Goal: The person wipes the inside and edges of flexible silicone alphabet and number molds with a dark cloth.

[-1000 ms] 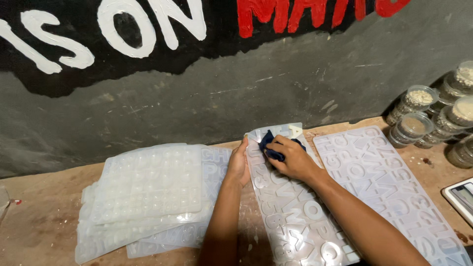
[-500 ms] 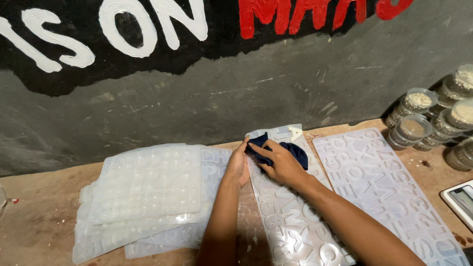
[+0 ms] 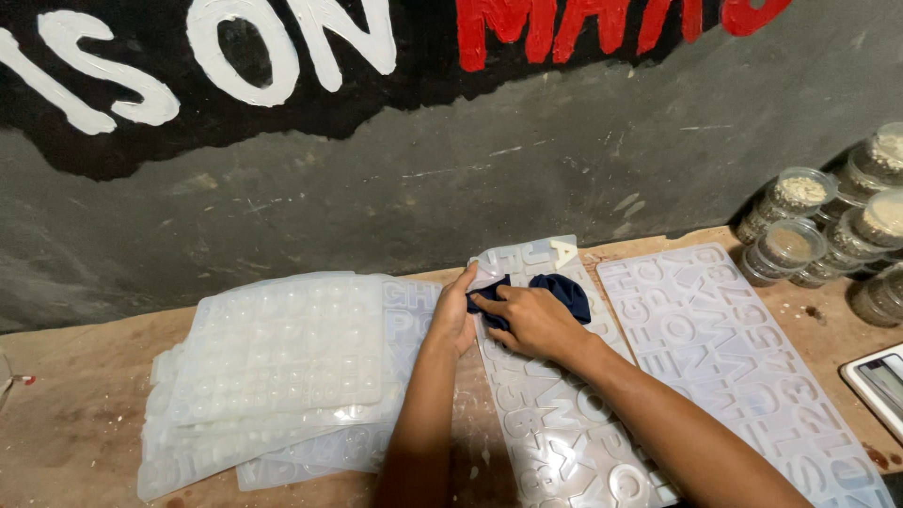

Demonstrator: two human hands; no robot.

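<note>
Fingers (image 3: 489,303) of the right hand (image 3: 531,320) are curled down over a dark blue cloth (image 3: 564,290), pinching and pressing it flat against the far end of the middle letter mould (image 3: 555,414), a long translucent silicone sheet of raised letters and digits. The left hand (image 3: 454,315) lies just beside it at the sheet's left edge, fingers loosely bent with the tips on the corner, pinning the mould rather than closing around anything.

Judging from this, the floppy sheet could buckle or slide under the cloth if the left hand eases off, since silicone grips fabric and drags with it. The cloth could also catch on a raised letter and lift the mould's far corner (which already looks slightly curled).

Outward from the hands: a second letter mould (image 3: 743,367) lies to the right, near the first but apart from it. To the left a stack of moulds (image 3: 282,367) with small round cavities overlaps untidily, and part of it hangs close to the front edge. All of it rests on a worn wooden table (image 3: 66,414) against a grey painted wall (image 3: 376,188). Small lidded jars (image 3: 800,212) are piled at the far right, and a white device (image 3: 879,381) sits at the right edge
</note>
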